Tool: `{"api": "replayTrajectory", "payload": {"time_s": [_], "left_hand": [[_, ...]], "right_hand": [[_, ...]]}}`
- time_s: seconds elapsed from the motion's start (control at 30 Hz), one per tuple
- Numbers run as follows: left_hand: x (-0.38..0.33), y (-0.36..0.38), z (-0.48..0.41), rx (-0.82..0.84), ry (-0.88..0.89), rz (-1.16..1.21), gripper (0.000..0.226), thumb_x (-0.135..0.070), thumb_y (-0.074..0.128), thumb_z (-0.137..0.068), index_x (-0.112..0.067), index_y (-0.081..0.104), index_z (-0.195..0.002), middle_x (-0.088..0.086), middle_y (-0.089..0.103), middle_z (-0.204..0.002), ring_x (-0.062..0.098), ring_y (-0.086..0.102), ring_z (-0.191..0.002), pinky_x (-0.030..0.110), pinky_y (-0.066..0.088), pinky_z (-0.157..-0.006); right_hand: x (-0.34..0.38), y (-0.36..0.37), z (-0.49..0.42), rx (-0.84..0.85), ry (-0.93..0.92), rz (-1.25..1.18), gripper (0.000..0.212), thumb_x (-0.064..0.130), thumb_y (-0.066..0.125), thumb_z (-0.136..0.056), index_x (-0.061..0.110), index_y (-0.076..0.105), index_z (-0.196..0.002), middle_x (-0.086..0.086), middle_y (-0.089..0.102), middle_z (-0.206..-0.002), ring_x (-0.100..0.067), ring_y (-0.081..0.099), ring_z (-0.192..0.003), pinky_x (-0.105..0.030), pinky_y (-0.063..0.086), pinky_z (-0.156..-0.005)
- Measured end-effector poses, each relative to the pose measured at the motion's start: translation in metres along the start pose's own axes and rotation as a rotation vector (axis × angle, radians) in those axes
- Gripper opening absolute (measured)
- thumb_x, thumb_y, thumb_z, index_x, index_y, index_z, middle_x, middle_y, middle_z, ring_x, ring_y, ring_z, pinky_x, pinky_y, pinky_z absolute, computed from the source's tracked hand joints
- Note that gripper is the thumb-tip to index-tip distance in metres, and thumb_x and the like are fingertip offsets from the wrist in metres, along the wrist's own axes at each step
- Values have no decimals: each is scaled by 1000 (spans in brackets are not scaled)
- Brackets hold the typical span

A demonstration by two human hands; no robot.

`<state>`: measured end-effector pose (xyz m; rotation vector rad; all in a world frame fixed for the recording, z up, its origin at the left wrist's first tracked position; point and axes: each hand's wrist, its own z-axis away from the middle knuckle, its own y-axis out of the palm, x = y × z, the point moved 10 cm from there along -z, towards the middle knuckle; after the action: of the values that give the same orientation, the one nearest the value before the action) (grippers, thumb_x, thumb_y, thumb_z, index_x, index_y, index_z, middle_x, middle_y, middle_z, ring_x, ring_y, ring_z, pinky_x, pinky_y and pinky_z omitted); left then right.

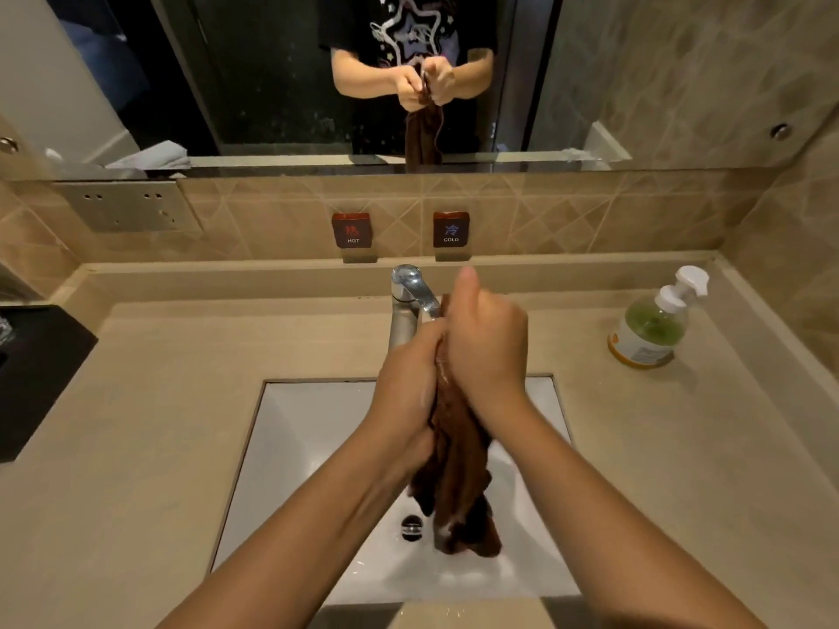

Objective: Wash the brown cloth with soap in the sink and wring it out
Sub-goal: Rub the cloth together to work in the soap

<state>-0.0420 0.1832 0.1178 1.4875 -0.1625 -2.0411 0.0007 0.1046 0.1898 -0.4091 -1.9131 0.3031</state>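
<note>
Brown cloth [458,469] is hanging wet over the sink [290,447], left hand [408,383] and right hand [486,347] clamping its top, seemingly mid-scrub, wringing remaining.

We read "HOT" on the dark red plaque [352,230] on the tiled wall at twelve o'clock, and "COLD" on its twin plaque [451,229] just beside it. The soap bottle [650,329] label at two o'clock stays illegible.

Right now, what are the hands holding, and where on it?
Both the left hand and right hand grip the brown cloth at its bunched upper end.
</note>
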Motion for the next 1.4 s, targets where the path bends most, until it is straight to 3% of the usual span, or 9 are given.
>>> {"api": "replayTrajectory", "payload": {"time_s": [0.13,0.3,0.57,0.67,0.77,1.0,1.17,1.3,1.4], "left_hand": [[-8,-9,-12,-35,47,-93,25,-13,51,-91,-12,56,-66,3,51,-56,12,53,-51,23,41,-48],[0,-8,-7,-35,-5,-56,17,-14,55,-84,-11,58,-68,1,53,-47,13,53,-42,18,42,-41],[4,-6,-10,61,-82,-34,35,-18,56,-88,-16,62,-53,1,56,-47,13,56,-43,21,45,-43],[8,9,-4,217,-133,83,19,-21,56,-89,-8,70,-85,7,70,-65,18,68,-59,26,56,-54],[1,10,-1,364,-196,134,45,-44,55,-84,-7,72,-103,14,74,-96,24,71,-88,33,58,-77],[-31,-44,-18,243,6,-202,31,-19,68,-72,-4,71,-99,13,73,-94,21,70,-80,26,58,-72],[-58,-49,-20,188,122,-358,18,-15,60,-88,-28,70,-97,4,73,-87,17,69,-73,23,54,-58],[-84,-49,-17,149,343,-644,36,-7,55,-92,-40,65,-84,1,67,-102,20,63,-90,33,49,-74],[-100,-39,-10,135,551,-971,42,1,53,-88,-35,68,-77,-7,60,-99,6,55,-96,19,41,-81]], "right_hand": [[7,13,12,55,-50,-57,54,33,33,-96,30,29,-42,12,34,-39,-5,38,-38,-15,28,-43],[-20,9,-8,37,176,-236,69,24,38,-98,21,31,-29,7,34,-30,-7,36,-36,-29,28,-49],[-9,7,-11,-6,138,-338,59,26,38,-98,26,27,-40,9,31,-35,-6,31,-38,-25,27,-46],[-24,11,-28,64,215,-396,59,29,37,-98,24,26,-41,9,29,-40,-9,30,-43,-29,25,-50],[-36,14,-26,160,298,-481,53,40,42,-94,26,37,-43,8,39,-45,-12,42,-48,-25,32,-49],[-57,-16,-48,277,418,-511,43,50,56,-82,15,68,-59,-6,70,-69,-21,69,-70,-36,55,-74],[-58,-27,-50,434,347,-234,45,55,56,-82,19,70,-59,5,70,-62,-9,67,-62,-28,49,-66],[-41,-28,-48,635,99,3,15,54,59,-79,46,66,-89,27,66,-87,0,61,-85,-24,43,-71],[-23,-21,-35,861,-84,90,51,60,63,-70,63,45,-117,31,47,-114,4,45,-107,-23,41,-82]]}}
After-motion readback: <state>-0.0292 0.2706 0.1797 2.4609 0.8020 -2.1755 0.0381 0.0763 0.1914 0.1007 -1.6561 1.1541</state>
